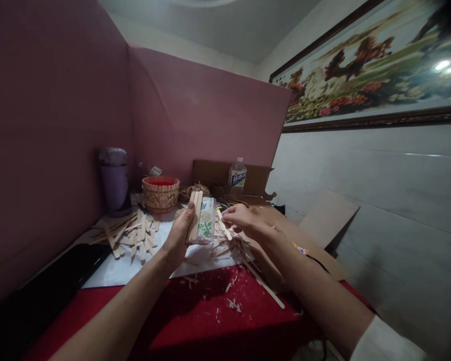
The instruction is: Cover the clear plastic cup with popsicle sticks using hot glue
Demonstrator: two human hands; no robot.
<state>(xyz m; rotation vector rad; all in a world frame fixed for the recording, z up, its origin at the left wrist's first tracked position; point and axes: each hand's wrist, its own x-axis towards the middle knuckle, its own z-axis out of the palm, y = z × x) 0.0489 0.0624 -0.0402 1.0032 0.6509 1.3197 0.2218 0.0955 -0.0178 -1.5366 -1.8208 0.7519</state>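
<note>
Frame centre: left hand [177, 234] with packet [207, 218] and sticks [196, 215]; right hand [242, 218] beside, single stick [224, 226] at fingertips. Left of centre: stick pile [143, 229] on sheet [102, 275], tumbler [115, 181] behind, basket [161, 196] right of tumbler. Behind hands: bottle [237, 176] before cardboard [210, 173]. Upper right: framed picture [361, 67].

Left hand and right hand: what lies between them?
In the head view, a floral packet bearing craft sticks, and a single stick at the right hand.
</note>
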